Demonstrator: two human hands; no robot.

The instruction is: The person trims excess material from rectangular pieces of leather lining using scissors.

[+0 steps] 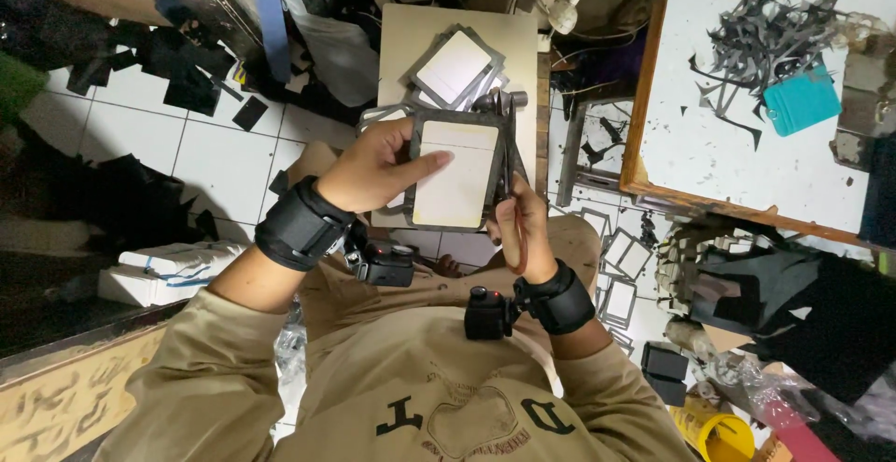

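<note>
A cream rectangular panel (455, 174) with dark grey border is held above the lap, before the desk (411, 37). Its left edge is clasped by the left hand (371, 169); scissors (509, 159) are gripped by the right hand (525, 229).

Both hands raised together at the middle of the frame

The left hand (373, 168) comes in from the lower left, its forearm angled up and to the right, a wide black band around the wrist. Its fingers curl closed at the left edge of what it holds, and the index finger (425, 165) stretches out flat toward the right. The right hand (523, 224) sits lower, just right of centre, the forearm rising from the lower right with a like black band at the wrist. Its fingers are folded in a closed grip, knuckles turned up toward the camera. Tan sleeves cover both arms.
</note>
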